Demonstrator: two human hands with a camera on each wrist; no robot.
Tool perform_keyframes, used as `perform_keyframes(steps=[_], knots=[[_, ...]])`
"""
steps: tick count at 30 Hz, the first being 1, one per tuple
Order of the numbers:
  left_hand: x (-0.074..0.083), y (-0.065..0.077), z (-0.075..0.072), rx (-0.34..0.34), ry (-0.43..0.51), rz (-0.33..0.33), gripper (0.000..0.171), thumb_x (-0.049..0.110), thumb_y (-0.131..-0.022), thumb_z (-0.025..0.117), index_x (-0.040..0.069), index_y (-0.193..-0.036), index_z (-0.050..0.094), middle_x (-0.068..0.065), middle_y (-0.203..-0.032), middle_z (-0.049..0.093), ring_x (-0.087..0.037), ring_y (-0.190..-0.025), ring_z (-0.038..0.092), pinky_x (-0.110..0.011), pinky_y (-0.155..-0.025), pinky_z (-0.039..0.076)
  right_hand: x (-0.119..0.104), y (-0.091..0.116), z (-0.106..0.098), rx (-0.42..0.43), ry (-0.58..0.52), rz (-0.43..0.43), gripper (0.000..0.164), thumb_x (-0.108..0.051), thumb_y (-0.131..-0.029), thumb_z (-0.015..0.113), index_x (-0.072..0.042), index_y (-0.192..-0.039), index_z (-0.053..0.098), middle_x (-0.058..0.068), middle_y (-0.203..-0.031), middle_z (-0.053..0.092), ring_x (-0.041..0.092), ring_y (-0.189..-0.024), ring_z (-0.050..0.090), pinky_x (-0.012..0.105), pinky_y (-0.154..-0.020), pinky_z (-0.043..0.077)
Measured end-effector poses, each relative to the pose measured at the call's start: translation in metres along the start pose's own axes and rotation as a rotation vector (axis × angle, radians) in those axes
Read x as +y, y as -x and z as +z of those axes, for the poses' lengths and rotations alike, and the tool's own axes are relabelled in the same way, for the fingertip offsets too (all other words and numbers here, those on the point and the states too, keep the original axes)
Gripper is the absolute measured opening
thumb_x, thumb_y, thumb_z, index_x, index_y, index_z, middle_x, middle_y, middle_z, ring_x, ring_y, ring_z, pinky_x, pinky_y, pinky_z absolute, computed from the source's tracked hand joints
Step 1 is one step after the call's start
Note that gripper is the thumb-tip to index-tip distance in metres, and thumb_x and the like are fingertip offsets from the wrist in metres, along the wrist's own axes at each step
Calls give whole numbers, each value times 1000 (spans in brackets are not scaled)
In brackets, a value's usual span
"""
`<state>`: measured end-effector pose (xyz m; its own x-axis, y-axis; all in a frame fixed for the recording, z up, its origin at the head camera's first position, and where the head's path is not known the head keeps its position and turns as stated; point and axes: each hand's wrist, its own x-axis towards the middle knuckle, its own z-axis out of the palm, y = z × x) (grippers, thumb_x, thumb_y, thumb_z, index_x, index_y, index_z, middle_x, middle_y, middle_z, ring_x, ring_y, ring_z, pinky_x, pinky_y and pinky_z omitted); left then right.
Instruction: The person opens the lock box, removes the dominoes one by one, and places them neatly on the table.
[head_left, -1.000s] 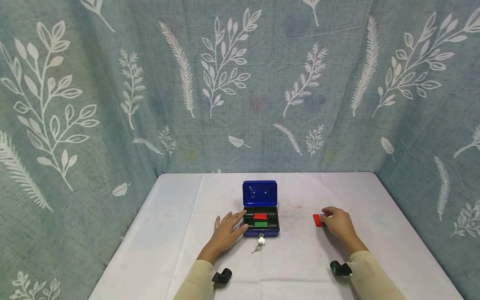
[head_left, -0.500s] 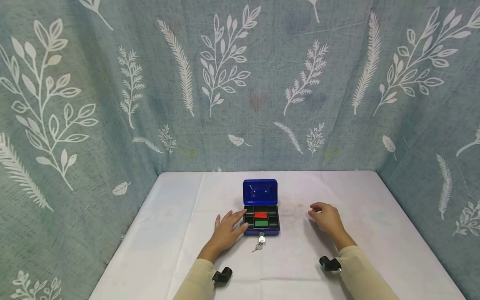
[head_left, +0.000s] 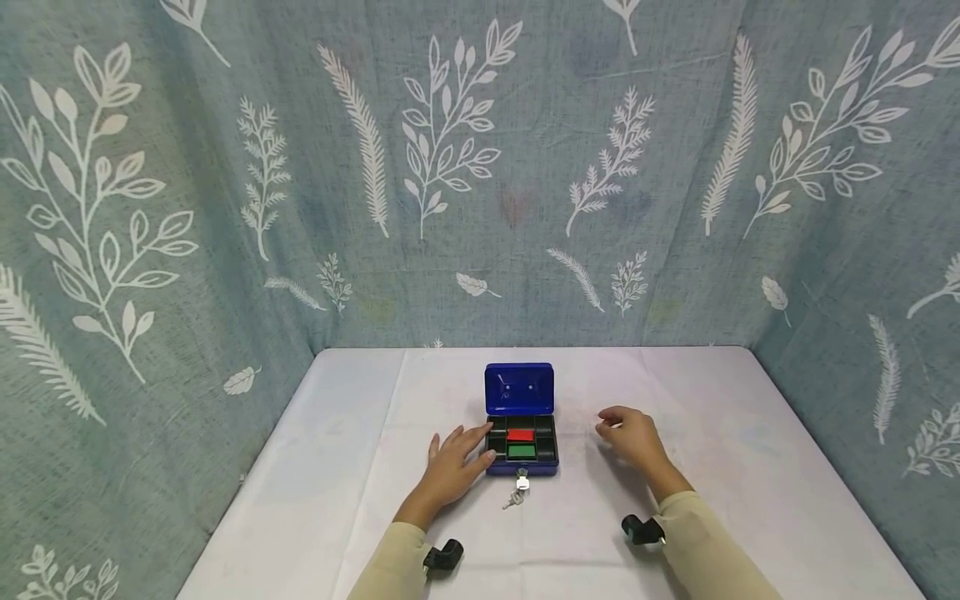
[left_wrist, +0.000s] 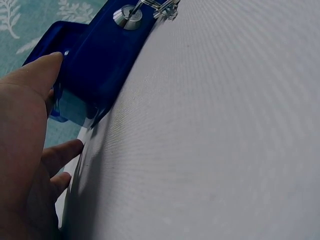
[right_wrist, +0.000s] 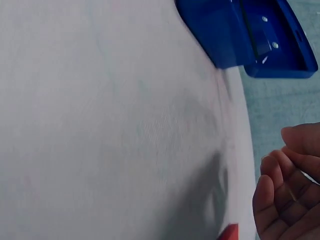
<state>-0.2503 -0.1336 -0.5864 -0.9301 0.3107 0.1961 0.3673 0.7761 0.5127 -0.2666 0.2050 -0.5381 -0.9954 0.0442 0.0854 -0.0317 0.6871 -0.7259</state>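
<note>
A blue cash box (head_left: 520, 468) stands on the table with its lid (head_left: 519, 388) raised. Its black compartment tray holds a red block (head_left: 520, 435) and, in front of it, a green block (head_left: 521, 451). My left hand (head_left: 448, 472) rests on the box's left side, thumb and forefinger extended on the rim. To the right of the box, my right hand (head_left: 636, 443) hovers over the table, thumb and forefinger tips close together. Whether a thing is between them cannot be seen. In the right wrist view a red piece (right_wrist: 230, 233) shows at the bottom edge, beneath the hand.
Keys (head_left: 514, 497) hang from the lock on the box's front, over the white-covered table (head_left: 420, 383). A patterned grey-green curtain (head_left: 480, 167) surrounds the back and sides. Each sleeve has a black wrist camera, such as the right one (head_left: 641, 530).
My right hand has left the red and blue pieces at the right and moved left toward the box. Those pieces no longer show in the head view. My left hand has stayed on the box.
</note>
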Motion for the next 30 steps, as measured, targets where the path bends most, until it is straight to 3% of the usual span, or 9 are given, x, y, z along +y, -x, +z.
perform_keyframes(steps=[15, 30], knots=[[1, -1, -1, -5, 12, -8, 61, 64, -95, 43, 34, -148, 43, 7, -146, 48, -33, -140, 30, -65, -110, 0, -22, -5, 15, -40, -32, -37, 27, -13, -86, 72, -2, -111, 70, 1, -91, 69, 21, -86, 66, 42, -77, 52], [2, -1, 0, -6, 12, -12, 60, 64, -95, 42, 34, -148, 43, 7, -146, 47, -33, -140, 30, -65, -110, 0, -50, -3, 31, -103, -41, -101, 25, -12, -85, 72, -5, -109, 72, 0, -92, 69, 18, -85, 63, 39, -76, 54]])
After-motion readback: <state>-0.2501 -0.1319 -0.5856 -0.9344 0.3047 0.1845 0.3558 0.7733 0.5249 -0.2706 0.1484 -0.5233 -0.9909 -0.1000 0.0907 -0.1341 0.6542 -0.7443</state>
